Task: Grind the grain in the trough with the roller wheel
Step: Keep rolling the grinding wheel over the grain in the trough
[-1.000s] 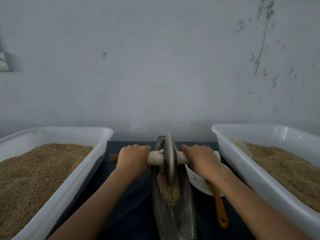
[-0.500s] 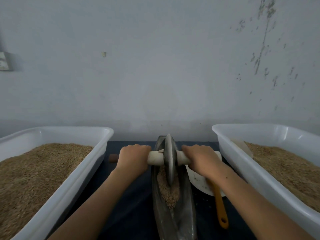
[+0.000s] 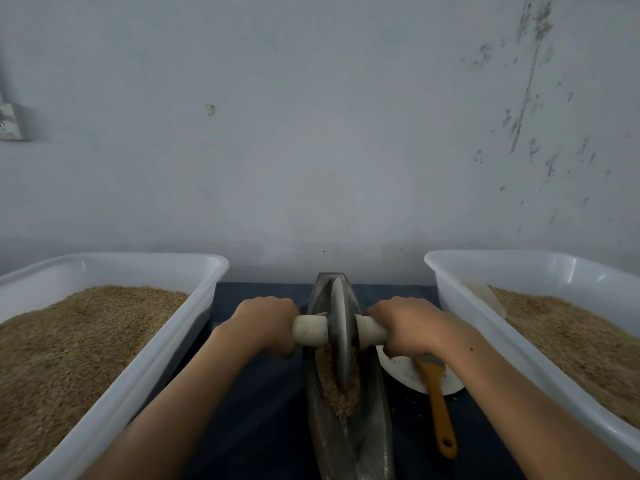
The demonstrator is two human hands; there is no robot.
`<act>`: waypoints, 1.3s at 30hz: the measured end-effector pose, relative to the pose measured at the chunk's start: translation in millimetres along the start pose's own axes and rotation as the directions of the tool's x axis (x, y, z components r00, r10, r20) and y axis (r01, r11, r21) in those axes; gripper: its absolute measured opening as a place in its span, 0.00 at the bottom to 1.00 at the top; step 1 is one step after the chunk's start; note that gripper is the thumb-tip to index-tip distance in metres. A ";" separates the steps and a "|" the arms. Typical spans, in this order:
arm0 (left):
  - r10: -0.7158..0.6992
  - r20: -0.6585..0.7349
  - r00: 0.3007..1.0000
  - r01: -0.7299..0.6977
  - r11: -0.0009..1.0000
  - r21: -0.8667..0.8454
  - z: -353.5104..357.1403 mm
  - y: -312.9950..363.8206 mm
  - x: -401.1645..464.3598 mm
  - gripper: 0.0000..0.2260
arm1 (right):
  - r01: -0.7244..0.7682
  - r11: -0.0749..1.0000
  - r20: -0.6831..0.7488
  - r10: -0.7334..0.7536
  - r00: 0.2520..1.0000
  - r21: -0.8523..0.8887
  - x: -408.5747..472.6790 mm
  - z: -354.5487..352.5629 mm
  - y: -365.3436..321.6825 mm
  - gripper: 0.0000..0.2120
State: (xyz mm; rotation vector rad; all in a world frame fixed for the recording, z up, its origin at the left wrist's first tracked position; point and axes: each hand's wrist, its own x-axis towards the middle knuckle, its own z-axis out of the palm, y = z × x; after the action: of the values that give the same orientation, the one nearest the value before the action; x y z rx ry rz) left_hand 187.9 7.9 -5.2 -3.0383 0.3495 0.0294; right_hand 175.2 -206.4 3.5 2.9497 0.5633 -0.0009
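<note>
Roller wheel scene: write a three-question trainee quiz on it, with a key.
1. True or false: both hands grip the axle of the roller wheel.
2. The orange-handled brush lies partly on: A) a white plate B) a bin C) the trough.
3. Fill in: the grain being ground sits in the metal ____.

Key: 1. True: left hand and right hand, one each side. 2. A, the white plate. 3. trough.

Grey roller wheel (image 3: pixel 338 336) stands upright in the narrow metal trough (image 3: pixel 372 434), on crushed grain (image 3: pixel 337 393).
</note>
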 end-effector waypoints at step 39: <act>0.043 0.069 0.997 -0.036 0.994 -0.100 4.1 -9.3 4.9 0.18 | 0.011 1.000 0.018 -0.011 1.000 -0.022 -0.8 -5.1 -4.3 0.17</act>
State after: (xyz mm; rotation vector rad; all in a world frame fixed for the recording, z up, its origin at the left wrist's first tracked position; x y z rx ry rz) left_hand 194.8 16.1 -8.7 -3.1177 0.4146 0.1622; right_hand 172.8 -202.0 8.0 2.9224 0.5730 -0.0216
